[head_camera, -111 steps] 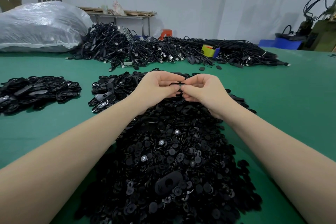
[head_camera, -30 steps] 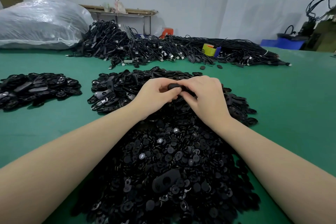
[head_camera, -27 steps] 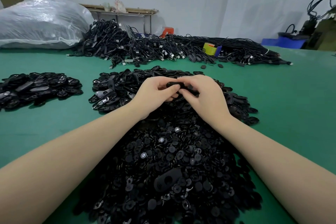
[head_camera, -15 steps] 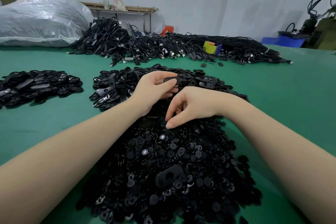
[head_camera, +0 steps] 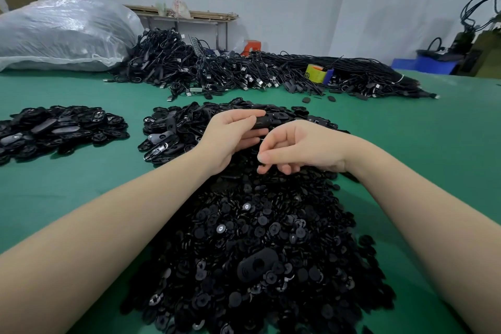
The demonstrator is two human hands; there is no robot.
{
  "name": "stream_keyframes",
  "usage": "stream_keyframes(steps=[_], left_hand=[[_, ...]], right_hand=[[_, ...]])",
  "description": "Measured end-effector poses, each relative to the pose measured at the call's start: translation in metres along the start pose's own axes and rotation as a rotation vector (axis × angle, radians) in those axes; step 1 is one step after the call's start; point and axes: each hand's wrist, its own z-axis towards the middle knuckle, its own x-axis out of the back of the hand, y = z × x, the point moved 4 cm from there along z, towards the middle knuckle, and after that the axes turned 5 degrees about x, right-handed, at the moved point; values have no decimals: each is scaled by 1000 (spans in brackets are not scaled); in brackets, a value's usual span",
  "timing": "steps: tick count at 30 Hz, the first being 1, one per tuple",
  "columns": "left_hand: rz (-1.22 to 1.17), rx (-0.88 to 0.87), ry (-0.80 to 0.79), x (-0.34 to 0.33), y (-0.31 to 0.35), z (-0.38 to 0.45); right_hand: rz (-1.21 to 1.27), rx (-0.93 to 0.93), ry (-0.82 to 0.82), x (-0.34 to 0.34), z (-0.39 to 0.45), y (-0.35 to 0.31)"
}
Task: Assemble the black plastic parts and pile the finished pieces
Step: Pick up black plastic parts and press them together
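A: Where is the part being worked on?

B: Just above frame centre. The left hand (head_camera: 233,135) grips an oval black piece (head_camera: 262,122), thumb on top, fingers curled under it. One end of the piece sticks out to the right of the fingers.

A: And the right hand?

B: The right hand (head_camera: 301,148) sits just right of and below the left, close to it. Thumb and forefinger are pinched together on something small and dark at their tips; too small to say what it is. The other fingers curl under. It hovers right over the top of the big heap.

A: Describe the heap.

B: Large heap of small round black discs (head_camera: 260,247), filling the lower centre of the frame between both forearms. One larger oval shell (head_camera: 257,264) lies on top of it, lower centre, with a hole in its middle.

A: Other piles?

B: Pile of oval pieces (head_camera: 173,130) left of the hands, running on behind them. A second, separate pile (head_camera: 59,127) at the left edge, well apart from the first. All on the green table (head_camera: 423,149).

A: Background?

B: Tangle of black cables (head_camera: 244,73) across the upper middle, with a yellow tape roll (head_camera: 314,73) in it. Clear plastic sack (head_camera: 62,35) in the upper left. Blue bin (head_camera: 425,64) at the upper right.
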Motion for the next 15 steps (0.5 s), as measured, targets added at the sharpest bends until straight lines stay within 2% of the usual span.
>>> stream_keyframes(steps=[5, 15], left_hand=[[13, 3, -5, -1, 2, -2], [9, 13, -1, 0, 1, -2]], right_hand=[[-47, -27, -57, -5, -2, 1], [-57, -10, -15, -2, -3, -1]])
